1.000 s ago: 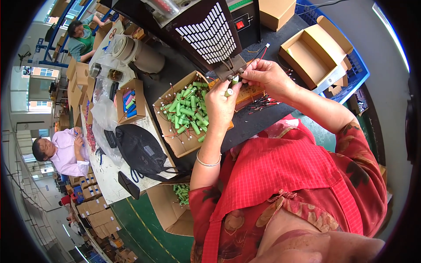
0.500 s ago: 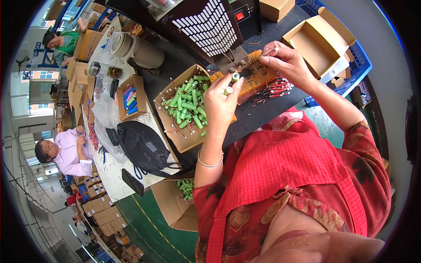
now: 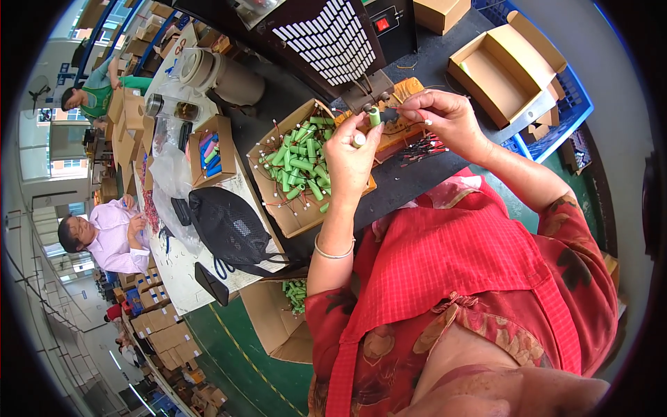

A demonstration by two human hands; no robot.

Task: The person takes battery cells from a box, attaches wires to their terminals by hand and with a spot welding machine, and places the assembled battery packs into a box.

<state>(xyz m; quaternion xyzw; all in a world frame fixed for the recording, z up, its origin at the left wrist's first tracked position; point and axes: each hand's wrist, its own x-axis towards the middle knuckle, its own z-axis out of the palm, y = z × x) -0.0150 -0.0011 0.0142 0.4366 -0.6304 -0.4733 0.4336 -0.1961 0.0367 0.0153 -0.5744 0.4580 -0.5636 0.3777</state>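
Note:
My left hand [image 3: 351,156] is closed around two green cylindrical battery cells. One cell [image 3: 375,117] stands up between thumb and fingers, close to the electrode tips of a dark spot welder [image 3: 326,42]. Of the second cell, only the pale end [image 3: 358,140] shows, lower in the same hand. To the right, my right hand [image 3: 448,121] pinches a thin wire lead, with its small white connector [image 3: 428,122] showing below the fingers. Both hands are over an orange-brown block [image 3: 408,87], where several red and black wire leads [image 3: 422,150] lie along the right side.
Left of my hands, a cardboard box [image 3: 295,224] holds many green cells with leads. Beyond it are a black mesh bag [image 3: 233,226], a phone [image 3: 211,283] and a small box of coloured cells [image 3: 212,167]. An open carton [image 3: 497,76] rests on a blue crate [image 3: 580,111] at right.
My right hand has moved slightly left and down, nearer the upright cell, and the connector now hangs below its fingers. Fewer loose leads show on the block. My left hand has barely shifted.

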